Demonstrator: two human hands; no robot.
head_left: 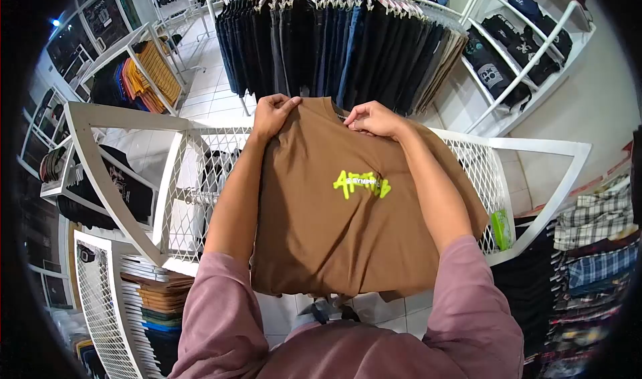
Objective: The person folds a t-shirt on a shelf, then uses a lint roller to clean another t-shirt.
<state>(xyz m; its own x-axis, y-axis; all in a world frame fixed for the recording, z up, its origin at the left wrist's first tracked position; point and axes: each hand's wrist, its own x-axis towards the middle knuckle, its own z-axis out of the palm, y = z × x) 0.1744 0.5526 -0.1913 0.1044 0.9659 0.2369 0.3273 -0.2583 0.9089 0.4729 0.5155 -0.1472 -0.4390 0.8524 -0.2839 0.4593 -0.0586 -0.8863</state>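
A brown T-shirt (314, 225) with a bright green and white print on its chest lies spread over a white mesh rack (478, 168), its lower part hanging toward my body. My left hand (273, 116) grips the shirt at its shoulder edge, thumb on top. At the neckline, my right hand (376, 120) pinches the fabric beside the collar, fingers bent together. Creases run down the cloth from between my hands. The sleeve on the right drapes past my right forearm.
Beyond the rack hangs a rail of dark trousers (314, 51). Shelves with dark bags (498, 71) stand at the upper right. A green packet (500, 230) sits at the rack's right end. Stacked plaid shirts (595, 225) lie right; folded clothes (157, 305) lie lower left.
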